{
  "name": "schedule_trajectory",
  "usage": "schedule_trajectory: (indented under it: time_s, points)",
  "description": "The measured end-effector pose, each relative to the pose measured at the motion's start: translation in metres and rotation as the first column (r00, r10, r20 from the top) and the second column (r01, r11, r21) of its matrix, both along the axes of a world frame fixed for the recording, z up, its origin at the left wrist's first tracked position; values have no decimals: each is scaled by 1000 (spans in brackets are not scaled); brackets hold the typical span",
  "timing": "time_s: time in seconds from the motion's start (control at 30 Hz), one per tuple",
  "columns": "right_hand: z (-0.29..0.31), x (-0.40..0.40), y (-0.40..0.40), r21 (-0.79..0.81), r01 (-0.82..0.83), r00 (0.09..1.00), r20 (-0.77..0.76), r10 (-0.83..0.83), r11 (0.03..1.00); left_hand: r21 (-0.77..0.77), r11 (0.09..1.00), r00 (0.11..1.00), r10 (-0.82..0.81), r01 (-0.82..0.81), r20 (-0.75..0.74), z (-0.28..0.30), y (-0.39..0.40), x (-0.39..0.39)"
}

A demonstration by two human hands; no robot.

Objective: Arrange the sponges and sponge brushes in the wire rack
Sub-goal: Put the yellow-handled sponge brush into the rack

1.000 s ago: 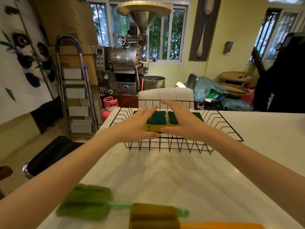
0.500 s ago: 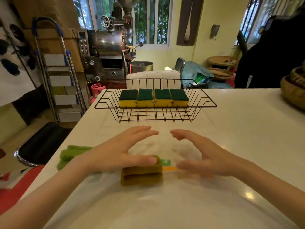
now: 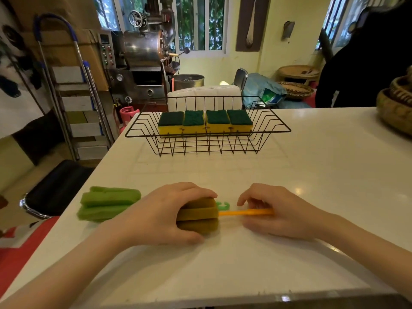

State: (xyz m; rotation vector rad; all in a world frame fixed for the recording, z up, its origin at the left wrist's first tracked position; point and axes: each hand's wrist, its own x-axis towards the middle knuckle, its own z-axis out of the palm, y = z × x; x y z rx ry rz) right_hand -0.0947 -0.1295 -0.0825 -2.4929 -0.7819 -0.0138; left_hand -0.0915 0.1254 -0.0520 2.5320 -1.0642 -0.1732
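A black wire rack (image 3: 276, 130) stands at the far side of the white table, with several yellow-and-green sponges (image 3: 205, 121) in a row inside it. Near me lies an orange sponge brush (image 3: 200, 217) with a brownish head and an orange handle. My left hand (image 3: 160, 217) wraps around its head. My right hand (image 3: 281, 215) closes on its handle. A green sponge brush (image 3: 107, 204) lies to the left, its handle mostly hidden under my left hand, its hook end (image 3: 223, 205) showing between my hands.
The white table (image 3: 312, 170) drops off on the left. Woven baskets (image 3: 394, 108) sit at the far right edge. A black chair seat (image 3: 55, 188) and a stepladder (image 3: 73, 90) stand to the left, beyond the table. A person in dark clothes (image 3: 365, 59) stands at the back right.
Both hands came back from the sponges in the rack to the near table. My left hand has closed on the orange brush's head, my right on its handle.
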Motion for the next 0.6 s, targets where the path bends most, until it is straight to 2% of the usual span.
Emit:
schedule_trajectory:
  time_s: [0.27, 0.6]
  points:
    - [9, 3, -6, -47, -2, 999, 32, 3, 999, -31, 999, 999, -29, 29, 23, 5, -3, 7]
    - [46, 38, -4, 27, 1, 986, 167, -5, 1000, -81, 996, 981, 35, -20, 191, 43, 0, 42]
